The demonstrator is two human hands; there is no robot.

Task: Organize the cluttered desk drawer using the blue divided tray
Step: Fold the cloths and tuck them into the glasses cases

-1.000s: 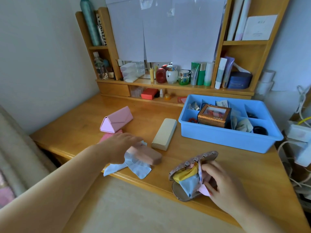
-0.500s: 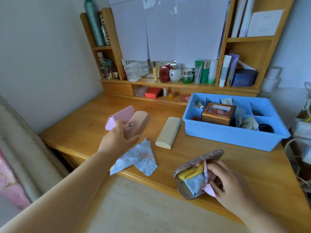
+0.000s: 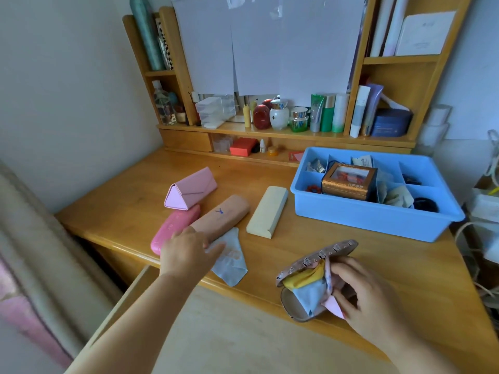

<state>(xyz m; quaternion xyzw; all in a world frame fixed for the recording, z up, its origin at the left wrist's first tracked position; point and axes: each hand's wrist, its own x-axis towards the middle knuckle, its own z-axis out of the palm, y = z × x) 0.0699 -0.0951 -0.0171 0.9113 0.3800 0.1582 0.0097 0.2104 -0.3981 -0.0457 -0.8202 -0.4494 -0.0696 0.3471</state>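
Since half a second earlier the peach glasses case (image 3: 220, 217) had gone from raised in the left hand (image 3: 188, 252) to lying flat on the desk (image 3: 391, 260), between the hot-pink case (image 3: 175, 229) and the cream case (image 3: 267, 211), and the view had swung slightly leftward. The left hand lay at the near end of the peach case, fingers loosely extended and touching a pale blue cleaning cloth (image 3: 229, 256) spread at the desk edge; it gripped nothing that could be made out. The right hand (image 3: 361, 295) had its fingers curled into the open patterned case (image 3: 305, 287), pinching a pink cloth bunched there with a yellow and a blue one. The blue divided tray (image 3: 372, 214) stood on the desk to the right, well apart from both hands, with some compartments already holding a gold-trimmed box (image 3: 348, 182), small dark round items, papers and a crumpled cloth. By that showing the sorting looked partly done: the four cases, including the folded pink triangular one (image 3: 190, 191), and the loose cloths remained outside the tray, and the drawer (image 3: 129, 300) stood open below. As for writing, only a small blue emblem on the peach case was visible; print on the gold-trimmed box and shelf bottles was too small to read.
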